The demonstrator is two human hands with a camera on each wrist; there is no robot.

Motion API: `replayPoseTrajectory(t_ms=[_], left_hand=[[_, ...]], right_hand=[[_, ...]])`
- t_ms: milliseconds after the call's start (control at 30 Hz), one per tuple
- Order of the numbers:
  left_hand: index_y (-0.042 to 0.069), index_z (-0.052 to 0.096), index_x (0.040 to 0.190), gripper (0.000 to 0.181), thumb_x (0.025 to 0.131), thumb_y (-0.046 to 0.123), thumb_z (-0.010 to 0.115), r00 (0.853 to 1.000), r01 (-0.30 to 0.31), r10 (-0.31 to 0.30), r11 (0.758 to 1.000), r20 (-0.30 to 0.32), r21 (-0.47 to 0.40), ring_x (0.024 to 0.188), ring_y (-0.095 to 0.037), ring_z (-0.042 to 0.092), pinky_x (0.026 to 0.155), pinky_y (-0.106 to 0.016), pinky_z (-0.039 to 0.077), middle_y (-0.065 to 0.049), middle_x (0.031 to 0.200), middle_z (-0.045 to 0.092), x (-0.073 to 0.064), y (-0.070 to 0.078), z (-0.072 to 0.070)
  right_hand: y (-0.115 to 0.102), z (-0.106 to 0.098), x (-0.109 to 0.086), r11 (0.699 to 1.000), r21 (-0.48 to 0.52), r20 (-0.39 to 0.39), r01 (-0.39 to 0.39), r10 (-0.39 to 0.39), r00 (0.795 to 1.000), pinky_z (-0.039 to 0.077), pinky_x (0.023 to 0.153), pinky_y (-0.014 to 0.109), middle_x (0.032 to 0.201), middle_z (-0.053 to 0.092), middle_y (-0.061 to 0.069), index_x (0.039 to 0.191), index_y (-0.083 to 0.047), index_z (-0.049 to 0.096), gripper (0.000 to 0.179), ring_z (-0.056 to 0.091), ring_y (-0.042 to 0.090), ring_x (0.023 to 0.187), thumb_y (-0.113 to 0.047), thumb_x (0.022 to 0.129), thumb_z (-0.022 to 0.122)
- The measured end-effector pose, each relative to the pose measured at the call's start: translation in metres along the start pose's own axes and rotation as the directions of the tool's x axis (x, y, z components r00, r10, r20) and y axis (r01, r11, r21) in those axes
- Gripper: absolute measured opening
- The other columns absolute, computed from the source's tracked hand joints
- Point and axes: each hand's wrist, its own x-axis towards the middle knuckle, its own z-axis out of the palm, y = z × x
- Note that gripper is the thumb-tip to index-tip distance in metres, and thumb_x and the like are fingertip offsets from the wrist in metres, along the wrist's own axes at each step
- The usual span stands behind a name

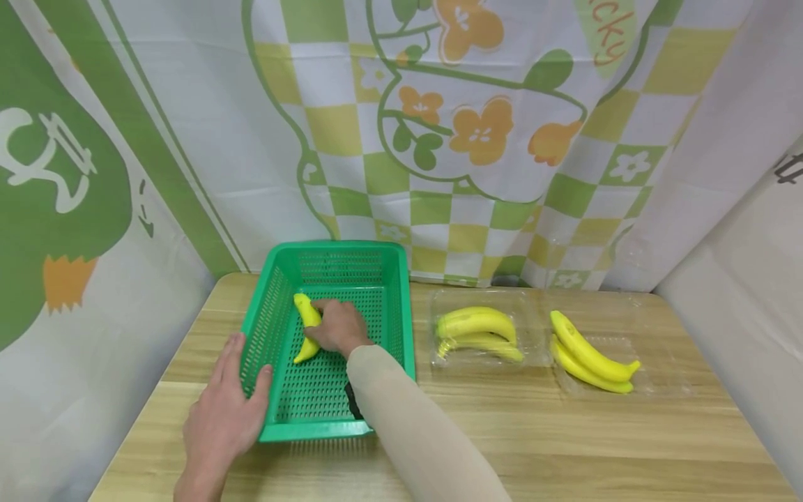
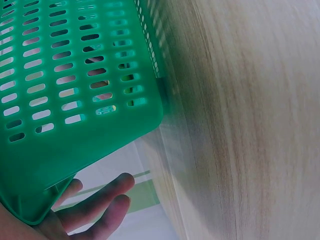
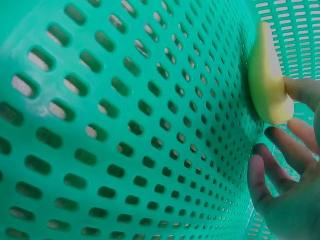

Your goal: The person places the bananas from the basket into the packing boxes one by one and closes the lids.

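Note:
Inside a green plastic basket (image 1: pixel 394 422) lies a single yellow banana (image 1: pixel 308 317), slanted toward the left side. My right hand (image 1: pixel 341 326) reaches in over it, thumb and finger pinching it at its right side. In the right wrist view the banana (image 3: pixel 265 80) stands close to the perforated wall, with a digit on its face and the other fingers curved below its end. At the basket's left rim rests my left hand (image 1: pixel 227 404), fingers extended along the outside and thumb over the edge. The left wrist view shows those fingers (image 2: pixel 107 200) spread beyond the basket's corner.
Right of the basket, a clear plastic box (image 1: pixel 533 335) holds two bananas (image 1: pixel 477 322). Farther right, more bananas (image 1: pixel 586 352) lie in another clear container (image 1: pixel 659 376). Everything stands on a wooden table (image 1: pixel 564 439), with a patterned curtain (image 1: pixel 433 209) behind its far edge.

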Motion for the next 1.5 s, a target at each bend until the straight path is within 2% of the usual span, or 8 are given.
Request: replayPoseTrajectory(t_ms=[200,400,600,767,933,1100,1333,1500], left_hand=[[0.02,-0.003,0.172,0.079,0.111,0.056,0.031,1.0,0.009,-0.009,1.0,0.002,0.0,0.136,-0.067,0.048,0.085,-0.071,0.056,-0.009,0.181,0.003,0.0,0.0,0.0],[0.02,-0.002,0.172,0.079,0.111,0.056,0.032,1.0,0.012,-0.012,1.0,-0.005,-0.008,0.135,-0.067,0.048,0.083,-0.07,0.057,-0.009,0.181,0.003,0.0,-0.001,0.001],[0.02,-0.002,0.172,0.079,0.111,0.056,0.033,1.0,0.01,-0.01,1.0,-0.015,-0.012,0.136,-0.066,0.047,0.085,-0.072,0.056,-0.008,0.181,0.004,0.0,-0.001,0.001],[0.02,-0.002,0.172,0.079,0.111,0.055,0.033,1.0,0.006,-0.007,1.0,-0.011,-0.01,0.134,-0.067,0.049,0.082,-0.07,0.057,-0.008,0.181,0.004,-0.001,-0.002,0.001],[0.021,-0.003,0.172,0.079,0.111,0.056,0.033,1.0,0.012,-0.012,1.0,-0.003,-0.014,0.132,-0.067,0.051,0.079,-0.069,0.058,-0.008,0.182,0.004,-0.001,-0.001,0.001],[0.021,-0.005,0.172,0.08,0.111,0.057,0.032,1.0,0.014,-0.013,1.0,0.007,-0.012,0.132,-0.067,0.05,0.079,-0.069,0.058,-0.008,0.181,0.001,-0.001,-0.001,0.0],[0.02,-0.004,0.172,0.079,0.111,0.056,0.032,1.0,0.007,-0.007,1.0,-0.001,-0.013,0.132,-0.067,0.051,0.081,-0.069,0.058,-0.009,0.181,0.002,-0.002,0.0,-0.001],[0.02,-0.003,0.172,0.08,0.111,0.057,0.032,1.0,0.011,-0.011,1.0,0.003,-0.013,0.132,-0.066,0.052,0.076,-0.065,0.059,-0.009,0.181,0.002,-0.001,0.0,-0.002]], right_hand=[[-0.002,0.0,-0.001,0.999,0.049,0.053,-0.001,-0.002,0.999,0.049,0.068,0.023,0.129,0.073,-0.001,0.151,-0.038,0.059,0.06,0.055,0.012,0.091,-0.034,0.095,0.081],[-0.002,-0.002,-0.002,0.994,0.11,0.0,0.021,-0.022,1.0,0.052,0.063,0.02,0.131,0.076,-0.001,0.142,-0.037,0.068,0.052,0.061,0.007,0.078,-0.025,0.093,0.083],[-0.003,-0.002,-0.002,0.978,0.209,-0.05,0.02,-0.009,0.999,0.054,0.062,0.019,0.127,0.077,0.001,0.134,-0.032,0.075,0.045,0.065,0.009,0.085,-0.017,0.093,0.083],[-0.006,-0.004,-0.004,0.95,0.311,-0.059,0.008,0.011,0.998,0.057,0.062,0.02,0.134,0.073,0.007,0.133,-0.029,0.076,0.044,0.066,0.012,0.093,-0.011,0.093,0.082],[-0.007,-0.007,-0.004,0.908,0.419,-0.072,0.001,0.032,0.997,0.058,0.061,0.021,0.14,0.067,0.01,0.135,-0.025,0.075,0.046,0.062,0.011,0.09,-0.009,0.093,0.082],[-0.007,-0.01,-0.004,0.892,0.45,-0.113,0.035,0.018,0.993,0.057,0.069,0.02,0.143,0.064,0.008,0.137,-0.021,0.073,0.044,0.061,0.013,0.097,-0.014,0.095,0.08],[-0.007,-0.015,-0.006,0.83,0.557,-0.172,0.032,0.078,0.982,0.058,0.08,0.027,0.135,0.073,0.008,0.134,-0.017,0.075,0.037,0.062,0.011,0.095,-0.016,0.097,0.075],[-0.008,-0.018,-0.007,0.818,0.575,-0.206,0.031,0.107,0.973,0.058,0.077,0.027,0.131,0.075,0.008,0.131,-0.018,0.077,0.035,0.061,0.01,0.088,-0.015,0.096,0.075]])
